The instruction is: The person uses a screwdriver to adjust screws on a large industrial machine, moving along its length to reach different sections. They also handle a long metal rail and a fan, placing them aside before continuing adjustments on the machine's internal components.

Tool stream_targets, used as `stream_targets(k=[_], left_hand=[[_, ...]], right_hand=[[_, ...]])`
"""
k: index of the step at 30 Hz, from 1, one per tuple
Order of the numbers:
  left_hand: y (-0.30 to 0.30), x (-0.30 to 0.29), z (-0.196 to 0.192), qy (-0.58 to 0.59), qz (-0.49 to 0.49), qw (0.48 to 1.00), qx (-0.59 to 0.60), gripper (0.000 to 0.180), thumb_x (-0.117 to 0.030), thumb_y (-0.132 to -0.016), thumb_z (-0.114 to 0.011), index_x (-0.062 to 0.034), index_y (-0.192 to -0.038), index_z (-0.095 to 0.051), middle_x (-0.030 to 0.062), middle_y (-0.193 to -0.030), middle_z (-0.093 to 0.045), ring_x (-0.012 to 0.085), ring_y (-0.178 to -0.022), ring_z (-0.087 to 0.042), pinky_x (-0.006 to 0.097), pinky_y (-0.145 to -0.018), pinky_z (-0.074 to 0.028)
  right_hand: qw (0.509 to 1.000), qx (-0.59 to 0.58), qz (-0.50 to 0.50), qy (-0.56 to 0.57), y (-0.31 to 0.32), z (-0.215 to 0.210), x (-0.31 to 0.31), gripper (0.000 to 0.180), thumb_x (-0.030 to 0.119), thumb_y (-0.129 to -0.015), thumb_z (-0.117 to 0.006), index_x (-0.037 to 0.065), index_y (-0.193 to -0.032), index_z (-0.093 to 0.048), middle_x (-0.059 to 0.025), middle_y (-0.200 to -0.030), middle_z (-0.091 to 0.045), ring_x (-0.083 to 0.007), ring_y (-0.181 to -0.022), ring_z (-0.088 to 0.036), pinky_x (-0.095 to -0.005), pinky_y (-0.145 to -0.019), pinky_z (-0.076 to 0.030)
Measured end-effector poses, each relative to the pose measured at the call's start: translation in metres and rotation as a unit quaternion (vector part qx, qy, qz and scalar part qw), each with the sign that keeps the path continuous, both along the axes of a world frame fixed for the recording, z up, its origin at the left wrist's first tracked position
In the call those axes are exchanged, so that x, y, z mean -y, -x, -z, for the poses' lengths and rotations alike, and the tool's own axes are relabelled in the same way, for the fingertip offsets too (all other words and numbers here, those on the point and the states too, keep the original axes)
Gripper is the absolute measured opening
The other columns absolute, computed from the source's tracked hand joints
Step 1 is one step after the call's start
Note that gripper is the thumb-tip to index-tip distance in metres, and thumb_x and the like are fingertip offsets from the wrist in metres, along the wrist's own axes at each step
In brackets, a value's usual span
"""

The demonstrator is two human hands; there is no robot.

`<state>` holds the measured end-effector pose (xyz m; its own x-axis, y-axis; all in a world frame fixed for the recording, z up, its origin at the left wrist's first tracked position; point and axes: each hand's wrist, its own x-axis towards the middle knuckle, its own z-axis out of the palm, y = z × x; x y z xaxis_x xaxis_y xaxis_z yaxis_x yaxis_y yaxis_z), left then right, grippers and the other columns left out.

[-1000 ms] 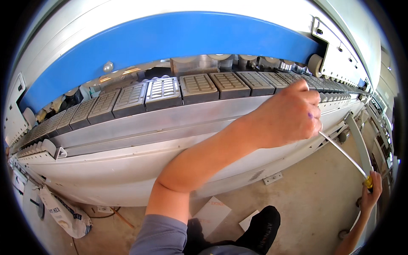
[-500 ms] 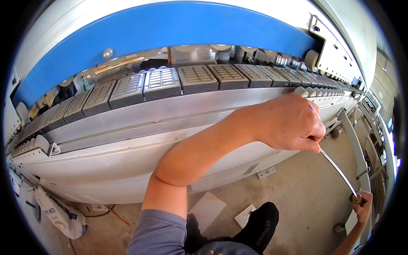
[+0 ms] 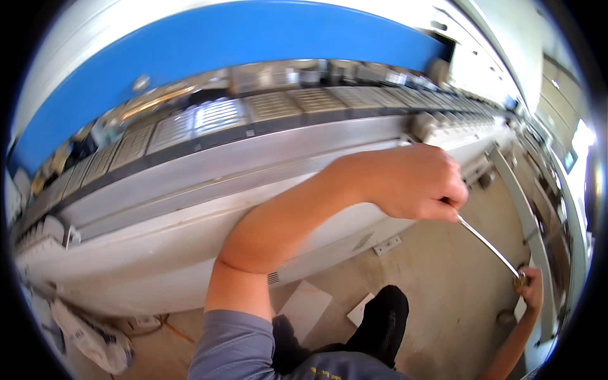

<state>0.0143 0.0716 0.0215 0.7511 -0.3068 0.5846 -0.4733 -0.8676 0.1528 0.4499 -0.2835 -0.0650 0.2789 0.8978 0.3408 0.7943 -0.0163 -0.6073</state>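
My left hand (image 3: 411, 183) reaches across in front of a long machine's pale metal rail (image 3: 253, 158) and is closed around the upper end of a thin metal rod (image 3: 487, 246). The rod slants down to the right. At the lower right, my right hand (image 3: 531, 286) grips the rod's lower end, where a small yellowish piece shows. Both hands hang over the concrete floor (image 3: 443, 297), just in front of the machine's white side panel (image 3: 158, 266).
Above the rail, a row of grey gridded metal blocks (image 3: 215, 117) runs under a blue cover (image 3: 221, 44). My black shoe (image 3: 383, 316) and white sheets (image 3: 304, 307) are on the floor. A crumpled white bag (image 3: 88, 335) lies lower left. A grey metal bar (image 3: 519, 202) stands on the right.
My left hand has slid down off the row of blocks to in front of the rail. My right hand has come up closer, so the visible length of rod between the hands is shorter.
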Motion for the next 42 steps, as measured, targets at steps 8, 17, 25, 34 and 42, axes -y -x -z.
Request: stream_targets(k=[8,17,25,34,42], left_hand=[[0.056,0.038,-0.048,0.086,-0.057,0.916,0.389,0.020,-0.013,-0.072,-0.071,-0.0097,-0.060,-0.055,0.0003,-0.062,-0.050,0.0159,-0.058,-0.042,0.032,-0.056,-0.034],[0.101,0.129,0.026,-0.046,-0.079,0.749,0.656,0.029,-0.037,-0.102,-0.047,-0.0119,-0.100,-0.063,0.0036,-0.100,-0.062,0.0171,-0.093,-0.054,0.033,-0.082,-0.041],[-0.098,0.096,0.133,-0.083,-0.222,0.971,-0.015,0.047,-0.034,-0.091,-0.065,-0.0064,-0.128,-0.057,0.0146,-0.129,-0.056,0.0322,-0.118,-0.052,0.042,-0.103,-0.040],[-0.053,0.083,0.047,-0.187,-0.230,0.940,0.169,0.045,-0.054,-0.084,-0.068,-0.0147,-0.068,-0.054,-0.0010,-0.061,-0.049,0.0197,-0.057,-0.055,0.035,-0.049,-0.043],[0.017,-0.009,-0.026,-0.025,-0.312,0.916,0.249,0.050,-0.054,-0.082,-0.074,-0.0079,-0.067,-0.061,0.0028,-0.061,-0.060,0.0210,-0.057,-0.058,0.032,-0.053,-0.043]], right_hand=[[0.938,-0.254,0.189,0.139,0.053,0.118,0.067,0.017,0.015,-0.074,-0.070,0.000,-0.082,-0.071,-0.0002,-0.062,-0.059,-0.0081,-0.054,-0.052,-0.0247,-0.051,-0.040],[0.822,-0.515,0.030,0.239,0.161,0.294,0.029,0.026,0.015,-0.083,-0.074,0.003,-0.106,-0.075,-0.0013,-0.075,-0.066,-0.0081,-0.058,-0.055,-0.0242,-0.055,-0.044],[0.878,-0.422,-0.006,0.225,0.156,0.240,0.007,0.029,0.015,-0.082,-0.077,0.003,-0.108,-0.075,0.0006,-0.075,-0.066,-0.0068,-0.062,-0.056,-0.0235,-0.058,-0.046],[0.996,-0.015,-0.047,-0.078,0.168,-0.002,-0.042,0.042,0.018,-0.070,-0.079,-0.001,-0.107,-0.071,-0.0098,-0.091,-0.069,-0.0191,-0.084,-0.064,-0.0317,-0.076,-0.050],[0.924,0.267,-0.162,-0.220,0.244,-0.144,-0.135,0.040,0.008,-0.082,-0.069,-0.003,-0.120,-0.067,-0.0167,-0.096,-0.068,-0.0270,-0.084,-0.063,-0.0340,-0.077,-0.048]])
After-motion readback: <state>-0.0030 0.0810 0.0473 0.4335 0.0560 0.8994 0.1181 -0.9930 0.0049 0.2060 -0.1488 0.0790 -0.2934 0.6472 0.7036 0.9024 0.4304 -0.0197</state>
